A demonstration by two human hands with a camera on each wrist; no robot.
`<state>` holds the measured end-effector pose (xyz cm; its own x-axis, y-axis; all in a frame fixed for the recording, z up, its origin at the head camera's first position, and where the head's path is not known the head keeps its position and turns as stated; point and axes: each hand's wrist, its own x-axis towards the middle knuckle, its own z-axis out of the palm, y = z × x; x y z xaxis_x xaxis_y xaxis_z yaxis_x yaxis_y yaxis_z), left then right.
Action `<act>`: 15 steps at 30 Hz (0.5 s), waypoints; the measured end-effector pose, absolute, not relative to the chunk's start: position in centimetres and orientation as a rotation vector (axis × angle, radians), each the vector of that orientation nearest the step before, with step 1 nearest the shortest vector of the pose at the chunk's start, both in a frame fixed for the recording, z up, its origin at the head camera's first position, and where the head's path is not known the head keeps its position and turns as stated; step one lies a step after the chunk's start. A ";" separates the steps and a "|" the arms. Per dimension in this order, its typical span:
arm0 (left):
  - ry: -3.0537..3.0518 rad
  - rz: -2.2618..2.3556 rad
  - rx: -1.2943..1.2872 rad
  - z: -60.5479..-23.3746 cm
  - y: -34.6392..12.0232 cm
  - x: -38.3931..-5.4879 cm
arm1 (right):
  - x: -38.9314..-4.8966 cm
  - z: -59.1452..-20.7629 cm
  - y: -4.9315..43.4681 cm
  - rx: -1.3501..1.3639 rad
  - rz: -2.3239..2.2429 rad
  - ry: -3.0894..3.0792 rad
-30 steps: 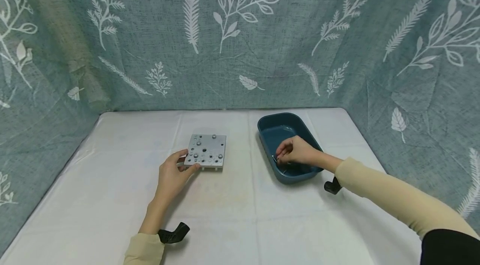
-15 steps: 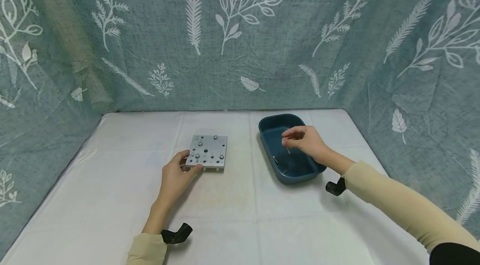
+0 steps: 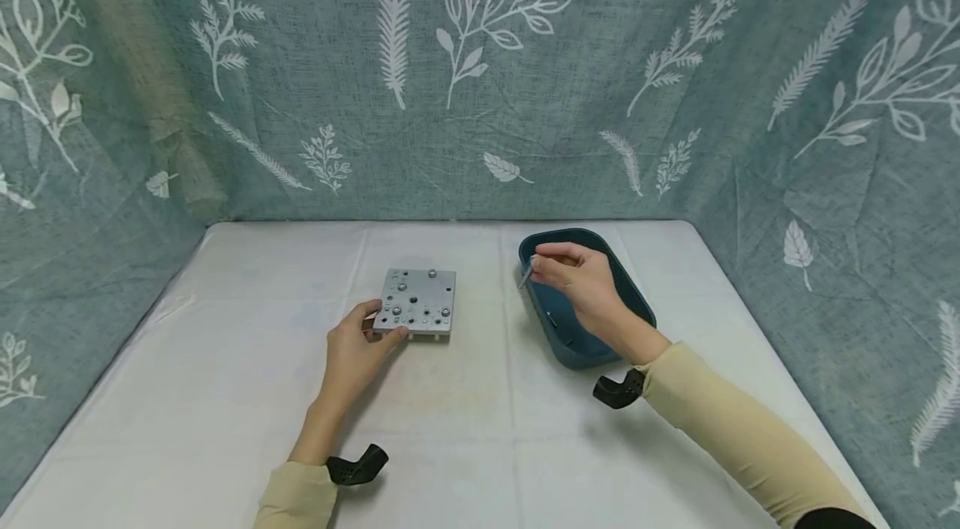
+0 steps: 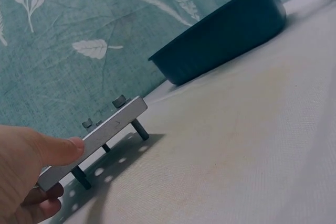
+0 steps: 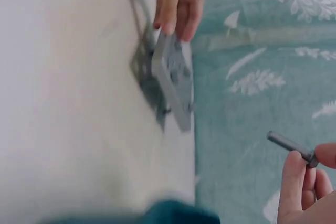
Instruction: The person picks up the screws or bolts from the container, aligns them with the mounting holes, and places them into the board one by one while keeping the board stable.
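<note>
My left hand grips the left edge of a silver metal plate drilled with several holes. Bolt heads stand on its top, and bolt shanks stick out beneath it in the left wrist view. Between the thumb and fingers of my right hand is a steel bolt. That hand is raised over the left rim of a dark blue tray. In the right wrist view the bolt slants, with its head at the fingertips and its shank pointing away from them.
A couple of small dark bolts lie in the tray. The white cloth-covered table bears the plate and the tray. A green leaf-patterned curtain hangs behind and on both sides.
My right hand has come up out of the tray with the bolt and moved left to its rim. The left hand keeps its grip on the plate.
</note>
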<state>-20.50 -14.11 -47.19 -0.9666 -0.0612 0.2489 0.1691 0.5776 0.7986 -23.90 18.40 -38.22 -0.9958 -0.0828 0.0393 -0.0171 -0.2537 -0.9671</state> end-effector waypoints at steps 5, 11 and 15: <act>-2.559 -1.330 -0.094 -46.9 -14.0 -20.7 | -23.8 -38.6 15.5 -0.067 -2.519 1.789; -2.559 -1.348 -0.093 -47.0 -14.2 -20.6 | -23.7 -39.7 12.5 0.007 -2.557 1.745; -2.540 -1.357 -0.100 -47.2 -14.2 -20.4 | -23.8 -40.2 11.0 0.033 -2.546 1.759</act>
